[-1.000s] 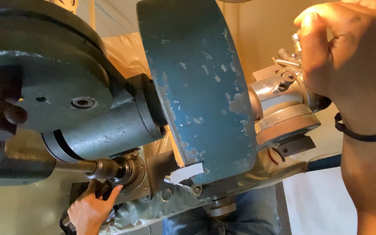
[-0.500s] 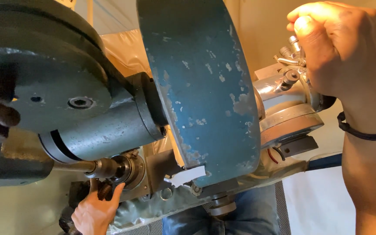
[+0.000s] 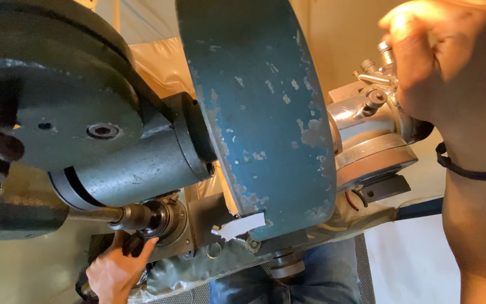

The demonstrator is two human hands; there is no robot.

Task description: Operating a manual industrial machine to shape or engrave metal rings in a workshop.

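I look down along a heavy machine with a large blue-green guard (image 3: 260, 112) and a dark grey round housing (image 3: 57, 118). My right hand (image 3: 451, 62) is closed around a small metal fitting (image 3: 375, 93) on top of the silver motor-like part (image 3: 367, 141) at the upper right. A black band sits on that wrist. My left hand (image 3: 116, 270) reaches up from below, fingers on a dark knob (image 3: 133, 243) under the chuck-like collar (image 3: 147, 217) at the end of a steel shaft.
A grey cylindrical body (image 3: 136, 163) joins the housing to the guard. Plastic sheeting (image 3: 158, 62) hangs behind. My jeans-clad legs (image 3: 310, 281) show below the machine, with a pale floor sheet (image 3: 412, 264) at lower right.
My view has shifted slightly left and down. My right hand stays on the fitting; my left hand has crept a little up toward the collar.
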